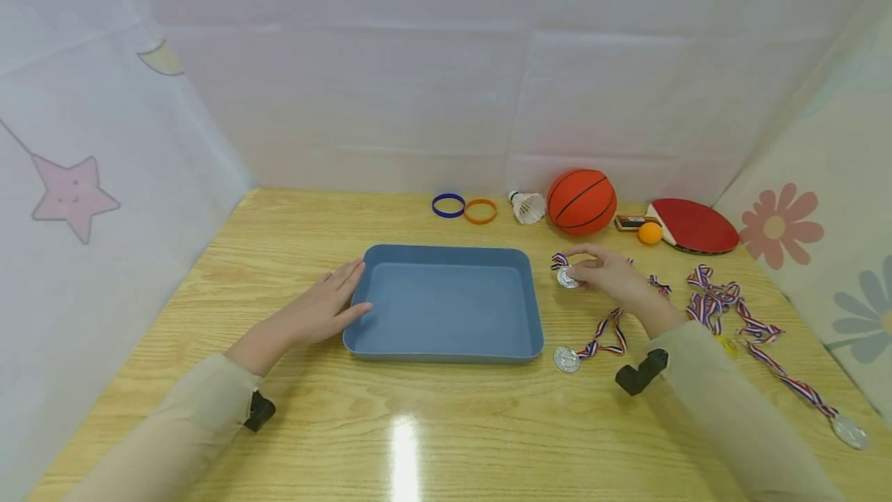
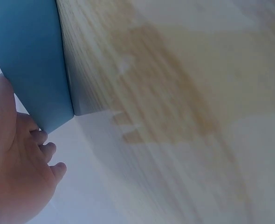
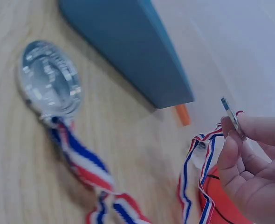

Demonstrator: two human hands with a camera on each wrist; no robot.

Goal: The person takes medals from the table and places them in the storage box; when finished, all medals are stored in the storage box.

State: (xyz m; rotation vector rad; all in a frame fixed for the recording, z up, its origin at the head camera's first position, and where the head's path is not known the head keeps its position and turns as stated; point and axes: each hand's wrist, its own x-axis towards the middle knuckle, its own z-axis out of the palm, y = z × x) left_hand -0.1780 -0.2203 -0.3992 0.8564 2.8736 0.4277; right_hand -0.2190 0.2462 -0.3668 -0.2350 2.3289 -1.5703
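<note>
A blue-grey tray (image 1: pixel 446 356) lies in the middle of the wooden table. My left hand (image 1: pixel 324 307) rests on its left rim with fingers straight, and the left wrist view also shows that hand (image 2: pixel 21 172) against the tray's wall (image 2: pixel 35 56). Right of the tray, my right hand (image 1: pixel 609 276) pinches a silver medal (image 1: pixel 567 277) by its edge, raised off the table; its striped ribbon (image 3: pixel 186 186) hangs down in the right wrist view. A second silver medal (image 1: pixel 567 360) lies on the table near the tray's right front corner, its red, white and blue ribbon (image 1: pixel 601 339) trailing right.
Several ribbons (image 1: pixel 711 300) lie tangled at the right, with another silver medal (image 1: pixel 850 433) near the edge. Along the back are a blue wristband (image 1: pixel 448 206), orange wristband (image 1: pixel 481 212), shuttlecock (image 1: pixel 528 208), basketball (image 1: pixel 581 202), orange ball (image 1: pixel 650 233) and red paddle (image 1: pixel 697 227).
</note>
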